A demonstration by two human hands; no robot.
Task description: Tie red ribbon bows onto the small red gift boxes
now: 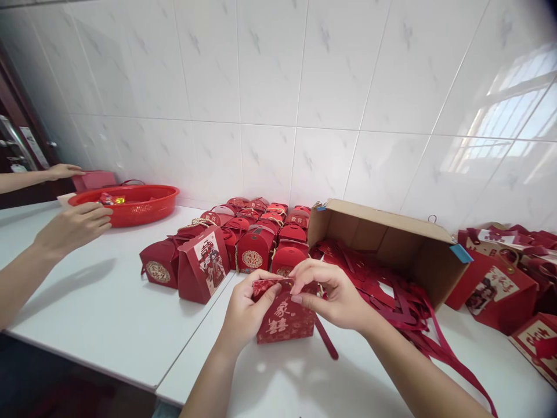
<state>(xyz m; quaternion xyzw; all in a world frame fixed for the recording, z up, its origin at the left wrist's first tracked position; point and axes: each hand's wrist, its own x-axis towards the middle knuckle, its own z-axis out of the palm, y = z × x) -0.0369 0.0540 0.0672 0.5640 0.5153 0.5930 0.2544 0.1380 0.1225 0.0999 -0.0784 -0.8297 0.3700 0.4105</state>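
Note:
A small dark red gift box [285,320] with pale characters on its front is held upright near the table's front, between my two hands. My left hand [252,305] grips its top left edge, thumb on the front and fingers behind. At the top right, my right hand [328,290] pinches the box's upper edge with thumb and fingers; the exact thing between the fingertips is too small to tell. A dark red strap [325,338] hangs down to the right of the box, below my right hand.
Rows of red boxes [256,249] stand behind. An open cardboard box [391,232] with red straps [387,299] lies to the right, more red boxes [500,290] beyond. At left, another person's hands [80,229] are near a red basket [150,209].

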